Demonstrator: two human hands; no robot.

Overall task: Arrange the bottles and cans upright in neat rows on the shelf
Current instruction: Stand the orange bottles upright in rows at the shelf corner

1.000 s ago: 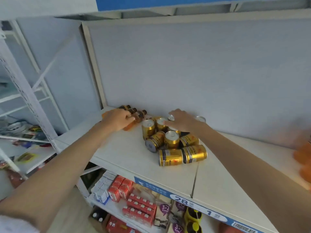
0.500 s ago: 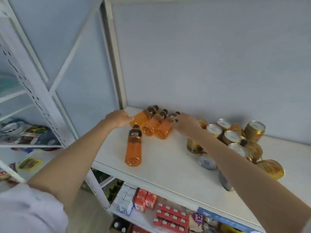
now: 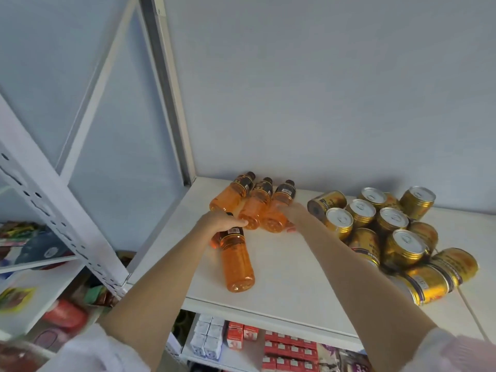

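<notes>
Several orange drink bottles lie on their sides on the white shelf (image 3: pixel 290 277). Three of them (image 3: pixel 255 204) lie side by side near the back left corner, caps toward the wall. A fourth bottle (image 3: pixel 237 264) lies nearer the front, and my left hand (image 3: pixel 218 224) is closed over its cap end. My right hand (image 3: pixel 294 213) rests on the base of the rightmost bottle (image 3: pixel 279 208) of the three. To the right sits a jumbled cluster of gold cans (image 3: pixel 389 229), some upright, some lying down.
A white metal upright and diagonal brace (image 3: pixel 166 103) frame the shelf's left end. The grey back wall (image 3: pixel 322 103) stands close behind the bottles. Below, a lower shelf holds small red and white cartons (image 3: pixel 241 336). Another rack with packets (image 3: pixel 32 237) stands at the left.
My left hand has moved from the back bottles onto the cap end of the front bottle. My right hand has slid down to the base of the rightmost back bottle. The view has come closer.
</notes>
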